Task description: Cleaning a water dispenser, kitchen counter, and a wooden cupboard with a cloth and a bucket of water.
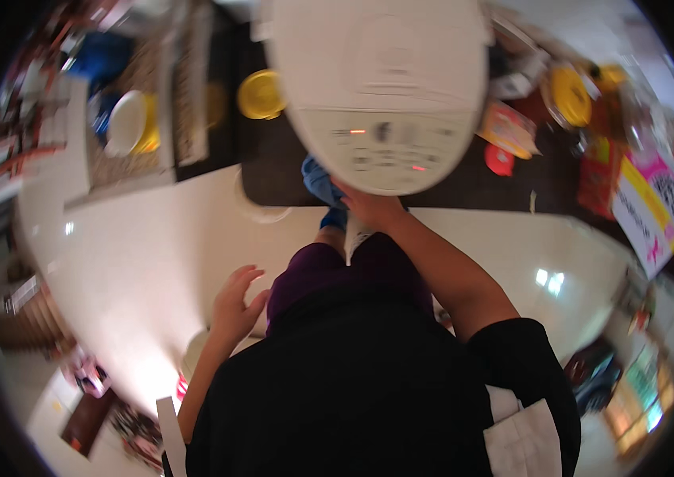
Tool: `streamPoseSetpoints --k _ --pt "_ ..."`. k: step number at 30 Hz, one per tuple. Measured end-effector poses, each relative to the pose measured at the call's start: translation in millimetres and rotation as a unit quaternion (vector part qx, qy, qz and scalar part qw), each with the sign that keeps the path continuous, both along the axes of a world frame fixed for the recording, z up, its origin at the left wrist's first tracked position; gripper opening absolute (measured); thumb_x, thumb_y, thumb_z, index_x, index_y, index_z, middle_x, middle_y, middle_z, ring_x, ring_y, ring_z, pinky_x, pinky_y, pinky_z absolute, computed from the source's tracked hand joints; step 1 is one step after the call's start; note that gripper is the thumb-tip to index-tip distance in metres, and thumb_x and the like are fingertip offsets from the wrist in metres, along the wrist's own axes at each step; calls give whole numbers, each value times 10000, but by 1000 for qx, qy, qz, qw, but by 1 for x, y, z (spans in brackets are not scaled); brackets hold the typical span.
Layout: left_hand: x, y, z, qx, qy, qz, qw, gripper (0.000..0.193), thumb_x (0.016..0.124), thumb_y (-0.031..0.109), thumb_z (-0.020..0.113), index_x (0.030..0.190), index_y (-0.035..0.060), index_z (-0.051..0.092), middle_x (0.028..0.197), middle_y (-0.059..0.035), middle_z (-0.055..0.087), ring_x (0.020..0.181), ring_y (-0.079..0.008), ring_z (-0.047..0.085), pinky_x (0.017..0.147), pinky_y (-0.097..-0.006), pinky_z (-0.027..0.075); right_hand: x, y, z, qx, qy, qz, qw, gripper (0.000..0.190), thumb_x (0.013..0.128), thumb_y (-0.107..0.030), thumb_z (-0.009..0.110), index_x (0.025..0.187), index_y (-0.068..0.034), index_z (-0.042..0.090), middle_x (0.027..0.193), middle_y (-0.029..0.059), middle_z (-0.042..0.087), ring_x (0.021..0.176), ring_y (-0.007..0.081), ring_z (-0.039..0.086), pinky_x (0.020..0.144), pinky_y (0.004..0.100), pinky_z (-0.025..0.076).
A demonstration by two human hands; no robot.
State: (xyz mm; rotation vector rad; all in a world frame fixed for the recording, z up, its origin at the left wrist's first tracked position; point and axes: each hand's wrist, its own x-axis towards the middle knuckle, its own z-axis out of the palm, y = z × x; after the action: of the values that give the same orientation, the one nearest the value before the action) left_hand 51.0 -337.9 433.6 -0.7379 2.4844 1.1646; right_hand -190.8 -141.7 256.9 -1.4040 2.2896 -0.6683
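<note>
A white oval electric countertop appliance (384,77), perhaps a hot-water pot or rice cooker, stands before me. Its front panel (396,143) has buttons and lit red lights. Just below the panel's rounded front edge, my right hand (373,206) grips a bunched blue cloth (319,179). The appliance's top hides part of the cloth and of the fingers. Off to the left of my thigh, my left hand (240,304) hangs in the air over the floor, fingers apart and holding nothing.
The appliance is on a dark tabletop (265,173). A yellow lid (261,94) lies left of it. On the right are a red object (499,160), a yellow-lidded container (569,95) and a printed card (653,208). A white tub (126,124) sits farther left.
</note>
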Motion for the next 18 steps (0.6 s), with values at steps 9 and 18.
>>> streamPoseSetpoints --k 9,18 --pt "-100 35 -5 34 -11 -195 980 321 817 151 683 1112 44 614 1125 -156 627 1052 -341 601 892 -387 484 -1 57 7 -15 71 -58 996 521 843 -254 628 1338 -164 494 1453 -5 421 1383 181 324 1153 476 185" --pt "-244 141 -28 55 61 -298 951 505 795 107 692 1270 61 528 1297 -187 523 1144 -364 559 926 -386 475 -29 171 13 16 20 -71 997 459 858 -212 586 1311 -201 511 1456 -34 419 1389 156 321 1137 434 224"
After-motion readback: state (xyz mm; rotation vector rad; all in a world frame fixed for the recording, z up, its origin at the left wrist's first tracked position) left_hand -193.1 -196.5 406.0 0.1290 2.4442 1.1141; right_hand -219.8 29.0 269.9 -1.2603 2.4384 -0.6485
